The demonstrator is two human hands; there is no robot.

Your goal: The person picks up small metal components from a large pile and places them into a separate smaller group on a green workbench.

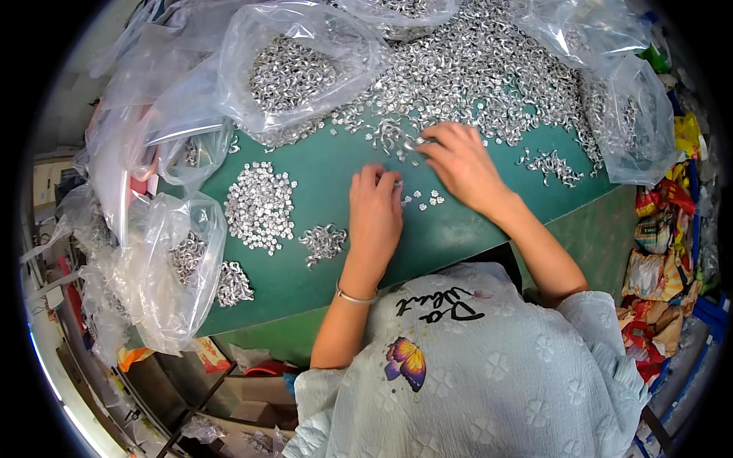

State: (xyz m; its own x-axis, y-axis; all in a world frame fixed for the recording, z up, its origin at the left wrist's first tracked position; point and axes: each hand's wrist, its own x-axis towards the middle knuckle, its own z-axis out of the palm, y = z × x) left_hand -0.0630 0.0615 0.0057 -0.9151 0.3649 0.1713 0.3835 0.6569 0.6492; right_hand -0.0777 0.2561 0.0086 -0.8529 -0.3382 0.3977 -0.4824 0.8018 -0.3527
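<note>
Over the middle of the green tabletop [321,200], my left hand [376,210] is closed, fingers curled and thumb pressed in. A small silvery bit shows at its fingertips, too small to make out. My right hand [464,169] reaches to the edge of the big heap, thumb and forefinger pinched on a curved silver metal piece [418,143]. More curved metal pieces [391,136] lie just left of those fingertips. Between my hands sit several small blocky metal pieces [422,200]. A pile of curved pieces [323,243] lies left of my left wrist.
A large heap of curved metal pieces [489,65] covers the far side. Clear plastic bags of parts stand at the back [229,69], left [164,259] and right [637,145]. Blocky pieces form a pile [259,206] at left; curved ones lie at right [551,166].
</note>
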